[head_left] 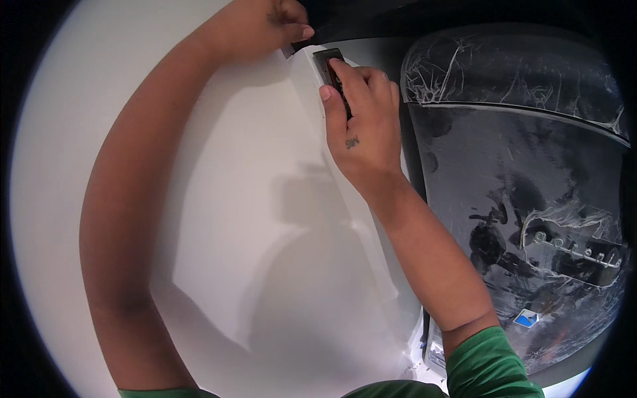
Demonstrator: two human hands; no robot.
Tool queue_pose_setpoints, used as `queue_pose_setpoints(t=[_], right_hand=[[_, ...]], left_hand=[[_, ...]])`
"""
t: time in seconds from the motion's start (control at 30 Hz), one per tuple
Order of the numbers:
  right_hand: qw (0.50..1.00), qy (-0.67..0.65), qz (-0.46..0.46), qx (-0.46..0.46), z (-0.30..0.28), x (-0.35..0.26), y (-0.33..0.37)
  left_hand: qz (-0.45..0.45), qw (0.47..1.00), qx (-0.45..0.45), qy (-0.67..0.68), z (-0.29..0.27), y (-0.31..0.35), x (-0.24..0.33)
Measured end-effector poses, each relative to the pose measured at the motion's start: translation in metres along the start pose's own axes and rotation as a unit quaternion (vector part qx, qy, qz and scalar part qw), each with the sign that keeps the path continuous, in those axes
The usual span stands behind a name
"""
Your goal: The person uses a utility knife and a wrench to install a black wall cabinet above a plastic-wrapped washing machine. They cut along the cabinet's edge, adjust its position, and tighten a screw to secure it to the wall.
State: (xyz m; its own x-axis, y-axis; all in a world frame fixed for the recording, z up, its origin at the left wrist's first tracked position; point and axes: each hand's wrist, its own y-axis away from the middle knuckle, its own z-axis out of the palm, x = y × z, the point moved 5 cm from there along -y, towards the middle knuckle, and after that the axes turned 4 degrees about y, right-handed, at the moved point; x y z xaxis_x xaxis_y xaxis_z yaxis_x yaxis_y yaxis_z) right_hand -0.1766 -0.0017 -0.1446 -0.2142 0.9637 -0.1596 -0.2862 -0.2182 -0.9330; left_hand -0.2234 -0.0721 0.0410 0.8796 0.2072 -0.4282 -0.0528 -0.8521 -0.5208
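Observation:
A smooth white sheet or film spreads over the middle, its right edge loosely creased beside a dark panel. At that edge, near the top, my right hand grips a dark flat tool that looks like a squeegee, thumb on one side and fingers on top, pressed against the white surface. My left hand is at the far edge with its fingers curled together. A small dark piece shows under its thumb; what this hand pinches is mostly hidden.
On the right stands a glossy black, smudged car-like panel with wrinkled clear film, raised lettering and a small blue-and-white sticker. A black area lies beyond my hands. Shadows of my head and arms fall across the white surface.

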Motion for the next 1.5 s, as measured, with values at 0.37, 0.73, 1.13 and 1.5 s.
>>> queue_pose_setpoints(t=[0.37,0.73,1.13,1.5], right_hand=[[0.997,-0.020,0.071,0.005,0.015,0.002,0.000],[0.996,-0.050,0.051,0.045,0.014,0.003,-0.005],[0.998,0.017,0.000,-0.060,0.007,-0.008,0.002],[0.997,-0.053,-0.024,-0.057,0.019,-0.007,0.000]], left_hand=[[-0.008,0.999,0.045,-0.025,0.004,0.035,0.006],[-0.041,0.997,0.057,-0.036,0.009,0.035,0.008],[-0.061,0.997,0.037,-0.027,0.007,0.032,0.005],[-0.035,0.998,0.031,-0.043,0.005,0.031,0.005]])
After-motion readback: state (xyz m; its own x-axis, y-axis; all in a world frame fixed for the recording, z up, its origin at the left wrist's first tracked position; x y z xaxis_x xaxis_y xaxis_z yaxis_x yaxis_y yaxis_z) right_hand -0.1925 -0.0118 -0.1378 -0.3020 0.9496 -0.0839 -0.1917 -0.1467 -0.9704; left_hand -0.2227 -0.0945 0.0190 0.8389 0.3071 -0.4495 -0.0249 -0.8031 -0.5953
